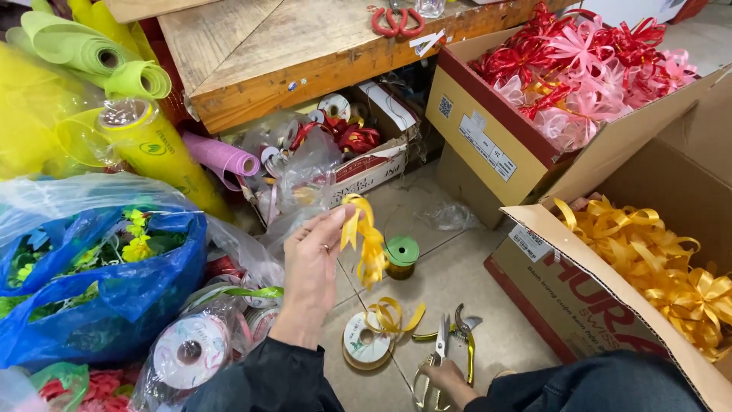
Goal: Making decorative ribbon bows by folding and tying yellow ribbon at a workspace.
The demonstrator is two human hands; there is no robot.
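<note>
Yellow ribbon (pixel 367 240) pinched at left hand (pixel 313 267) fingertips, held up above tiled floor; glossy, curled, dangling. Right hand (pixel 446 375) closed around scissors (pixel 436 366), blades open, near floor. Ribbon spool (pixel 366 341) flat on floor, yellow tail loose. Green spool (pixel 401 256) upright behind. Two cardboard boxes: one holds yellow bows (pixel 663 271), one red and pink bows (pixel 587 65).

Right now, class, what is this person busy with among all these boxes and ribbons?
A person sits on the floor. The left hand holds up a looped strip of yellow ribbon between fingers and thumb. The right hand rests low on a pair of scissors beside a ribbon spool. One cardboard box holds finished yellow bows; another holds red and pink bows.
</note>
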